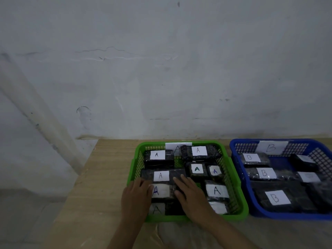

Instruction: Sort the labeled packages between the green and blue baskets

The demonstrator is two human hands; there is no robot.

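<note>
A green basket (239,178) tagged A stands on the wooden table and holds several black packages with white A labels. To its right a blue basket (233,150) tagged B holds several black packages labelled B (277,197). Both my hands reach into the green basket's near left part. My left hand (137,196) grips the left end of a black package with an A label (162,191). My right hand (190,193) lies on that package's right end with fingers stretched forward. Part of the package is hidden under my hands.
A grey plaster wall rises right behind both baskets. The wooden table (100,177) ends on the left, where the floor shows below. Clear plastic sheeting (179,234) lies on the table in front of the green basket.
</note>
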